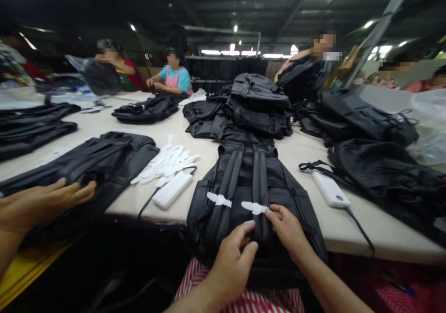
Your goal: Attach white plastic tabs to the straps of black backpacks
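Backpack [249,187] flat on table [376,229], straps up, two white plastic tags [219,199] across straps. Right hand [285,229] pinching nearer tag's tip; left hand [232,269] half open on backpack. Tag pile [163,164] at 11 o'clock; co-worker's hand [45,203] at 9 o'clock on another backpack [104,164].

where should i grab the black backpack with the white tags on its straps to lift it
Probably by its two shoulder straps, from above on the near side, just past the white plastic tags. The backpack lies flat with the straps facing up and running lengthwise, so fingers can likely slip under them.
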